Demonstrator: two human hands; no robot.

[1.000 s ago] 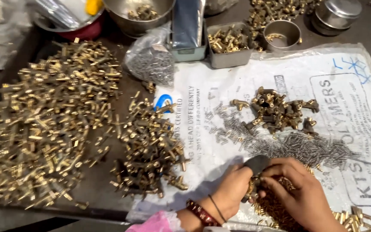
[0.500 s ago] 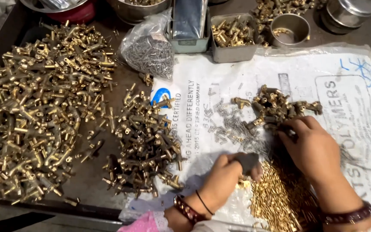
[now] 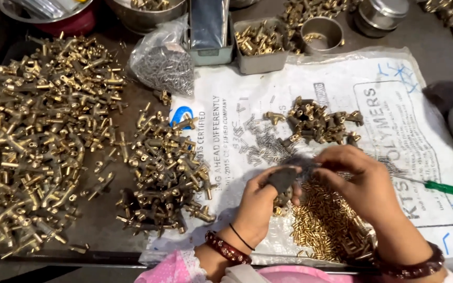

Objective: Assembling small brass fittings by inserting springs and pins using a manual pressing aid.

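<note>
Working low in the frame, just right of centre, the left hand (image 3: 260,202) pinches a small dark piece (image 3: 281,178) between thumb and fingers, with a brass bit showing just under it. The right hand (image 3: 365,183) meets it from the right, fingertips pressed together at the piece's upper edge; what they nip is too small and blurred to tell. Both hands hang over a heap of small brass pins (image 3: 326,225) lying on a printed white sack (image 3: 420,94) spread as a work mat. A green-handled screwdriver (image 3: 446,188) lies right of the hands, near them.

Just beyond the hands, at mid-frame, sit a scatter of tiny springs (image 3: 260,141) and a small cluster of brass fittings (image 3: 318,123). Left of the sack a middling pile (image 3: 166,173) of fittings lies on the dark table (image 3: 100,220), and a much larger pile (image 3: 32,141) fills the left side. Judging by the heaps, plenty remains; which pile is finished I cannot tell.

Along the top edge stand a bag of springs (image 3: 163,63), a grey tray (image 3: 260,44) of brass parts and steel bowls (image 3: 321,34).
</note>
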